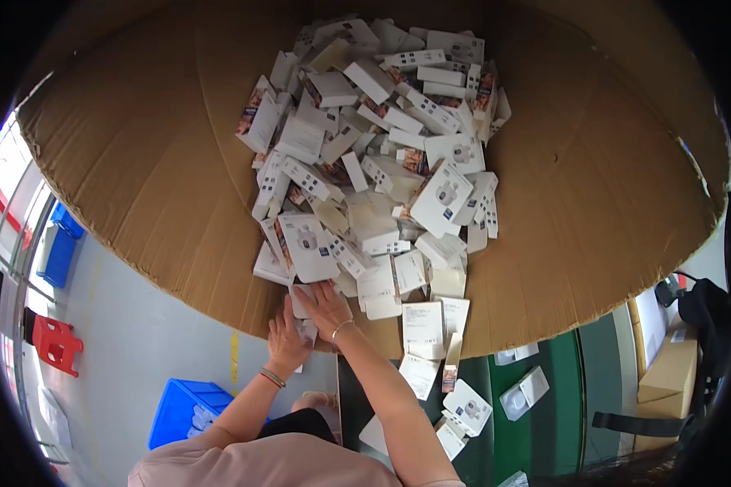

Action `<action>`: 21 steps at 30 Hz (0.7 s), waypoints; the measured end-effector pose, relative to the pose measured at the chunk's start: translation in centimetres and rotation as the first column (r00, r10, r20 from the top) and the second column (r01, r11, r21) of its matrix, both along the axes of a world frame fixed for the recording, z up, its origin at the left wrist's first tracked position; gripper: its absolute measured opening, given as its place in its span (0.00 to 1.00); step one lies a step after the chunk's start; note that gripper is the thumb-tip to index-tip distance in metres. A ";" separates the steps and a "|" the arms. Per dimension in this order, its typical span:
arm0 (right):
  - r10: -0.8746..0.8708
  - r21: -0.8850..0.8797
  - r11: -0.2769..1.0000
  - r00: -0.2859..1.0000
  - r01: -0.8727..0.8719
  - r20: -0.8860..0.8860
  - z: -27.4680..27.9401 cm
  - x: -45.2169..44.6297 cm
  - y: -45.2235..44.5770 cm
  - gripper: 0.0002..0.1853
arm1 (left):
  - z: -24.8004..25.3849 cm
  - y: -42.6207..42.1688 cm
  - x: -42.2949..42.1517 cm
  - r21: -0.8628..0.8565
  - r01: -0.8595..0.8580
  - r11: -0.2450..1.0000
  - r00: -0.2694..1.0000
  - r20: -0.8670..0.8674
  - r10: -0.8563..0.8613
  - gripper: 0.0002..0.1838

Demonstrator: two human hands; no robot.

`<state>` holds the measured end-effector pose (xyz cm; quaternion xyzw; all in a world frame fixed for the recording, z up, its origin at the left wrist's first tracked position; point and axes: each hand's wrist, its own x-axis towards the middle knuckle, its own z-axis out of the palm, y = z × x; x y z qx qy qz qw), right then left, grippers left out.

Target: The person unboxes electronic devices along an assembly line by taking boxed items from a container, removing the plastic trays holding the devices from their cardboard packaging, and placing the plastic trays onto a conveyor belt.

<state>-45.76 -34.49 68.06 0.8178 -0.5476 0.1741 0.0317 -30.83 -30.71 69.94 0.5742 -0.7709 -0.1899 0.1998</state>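
Note:
At the near edge of a heap of small white printed boxes point(374, 211), both hands are together on one white box point(302, 300). My right hand point(328, 310) lies over this box with its fingers bent around its side. Just to the left and lower, my left hand point(287, 341) grips its near part, beside a pale piece point(306, 330) that I cannot make out fully. Fingers hide much of the held box. Close ahead lies another white box with an earbuds picture point(307, 243).
A large brown cardboard carton point(154, 154) surrounds the heap. Several boxes, one with an open tray point(525, 394), lie on the green table point(548, 381). On the floor at left are a blue bin point(175, 410) and a red stool point(57, 345). Brown cartons point(670, 373) stand at right.

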 end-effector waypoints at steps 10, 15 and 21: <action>-0.133 0.155 0.982 0.975 0.105 0.179 3.4 -2.9 11.3 0.23 | -2.6 6.6 -4.2 0.346 0.244 0.906 0.822 -0.569 -0.004 0.42; -0.436 0.332 0.851 0.900 0.406 0.017 7.2 -7.3 25.9 0.26 | -1.6 14.9 -7.3 0.458 0.647 0.609 0.723 -0.622 -0.300 0.24; -0.432 0.523 0.776 0.901 0.351 0.035 11.5 -8.2 31.8 0.32 | 4.3 9.3 -2.0 0.269 0.605 0.749 0.745 -0.524 -0.413 0.17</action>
